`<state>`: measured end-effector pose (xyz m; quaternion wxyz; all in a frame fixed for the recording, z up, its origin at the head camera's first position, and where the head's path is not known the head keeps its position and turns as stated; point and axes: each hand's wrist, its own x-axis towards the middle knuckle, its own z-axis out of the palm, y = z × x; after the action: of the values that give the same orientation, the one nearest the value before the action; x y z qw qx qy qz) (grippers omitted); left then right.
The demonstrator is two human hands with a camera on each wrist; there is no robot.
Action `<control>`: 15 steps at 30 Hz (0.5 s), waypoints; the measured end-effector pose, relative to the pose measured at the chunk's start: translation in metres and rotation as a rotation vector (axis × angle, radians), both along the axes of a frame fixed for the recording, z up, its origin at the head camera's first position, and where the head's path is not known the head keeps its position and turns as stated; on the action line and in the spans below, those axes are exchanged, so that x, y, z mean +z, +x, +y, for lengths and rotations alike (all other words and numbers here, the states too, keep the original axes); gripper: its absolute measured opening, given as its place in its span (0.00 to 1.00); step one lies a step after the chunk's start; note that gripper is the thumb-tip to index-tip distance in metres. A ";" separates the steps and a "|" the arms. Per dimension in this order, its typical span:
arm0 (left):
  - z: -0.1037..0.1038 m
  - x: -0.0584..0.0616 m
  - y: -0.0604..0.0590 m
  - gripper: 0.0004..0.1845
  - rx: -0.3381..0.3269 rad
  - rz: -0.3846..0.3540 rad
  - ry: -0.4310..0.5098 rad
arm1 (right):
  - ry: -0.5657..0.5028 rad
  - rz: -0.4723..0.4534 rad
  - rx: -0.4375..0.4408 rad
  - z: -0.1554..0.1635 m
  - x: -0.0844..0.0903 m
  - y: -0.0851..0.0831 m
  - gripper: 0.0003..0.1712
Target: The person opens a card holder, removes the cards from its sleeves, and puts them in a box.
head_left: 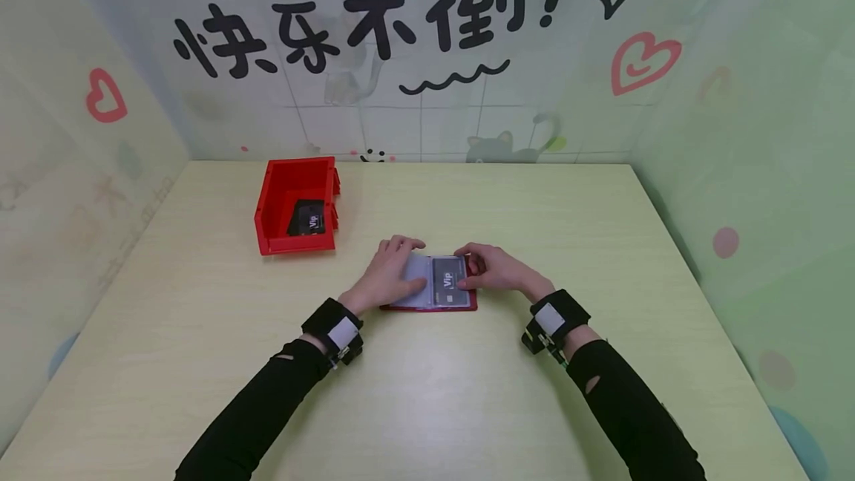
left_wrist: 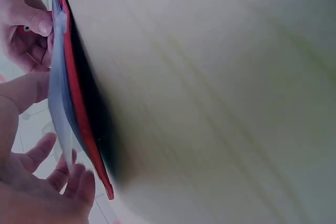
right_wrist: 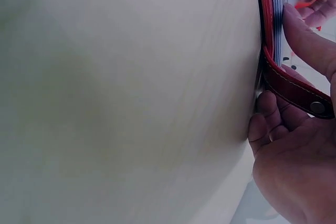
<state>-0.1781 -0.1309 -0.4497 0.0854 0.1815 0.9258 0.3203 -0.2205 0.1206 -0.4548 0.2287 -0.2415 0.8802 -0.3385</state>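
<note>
Left hand (head_left: 390,273) presses flat on the card holder (head_left: 430,306); right hand (head_left: 494,271) pinches its black card (head_left: 448,280).

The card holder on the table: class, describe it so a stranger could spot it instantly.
On the pale table, right of the red bin, the card holder lies open between both hands. Unlike the bin, it is flat, with clear sleeves and a black card showing.

Your head view: bright, even light, soft shadows, bowed edges. Wrist views: pale green wooden table (left_wrist: 220,98) blurred, close-range focus lost.
</note>
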 end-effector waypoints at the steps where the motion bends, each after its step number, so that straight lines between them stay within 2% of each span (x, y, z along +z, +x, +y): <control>1: 0.001 0.000 0.001 0.30 0.004 0.022 -0.027 | -0.001 0.005 0.005 0.000 0.000 0.000 0.34; 3: 0.002 -0.001 0.001 0.25 -0.002 0.069 -0.075 | -0.007 0.012 0.013 0.000 0.000 0.000 0.34; 5: 0.003 -0.001 0.002 0.22 -0.030 0.086 -0.092 | -0.012 0.012 0.013 0.000 0.000 0.000 0.35; 10: 0.005 -0.002 0.002 0.24 -0.085 0.008 -0.037 | -0.025 0.012 0.008 0.000 0.002 0.000 0.34; 15: 0.008 -0.004 0.000 0.25 -0.059 -0.037 0.001 | -0.022 0.013 0.005 0.000 0.001 0.000 0.34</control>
<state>-0.1784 -0.1232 -0.4536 0.1115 0.2027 0.9182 0.3216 -0.2203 0.1207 -0.4541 0.2211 -0.2486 0.8772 -0.3460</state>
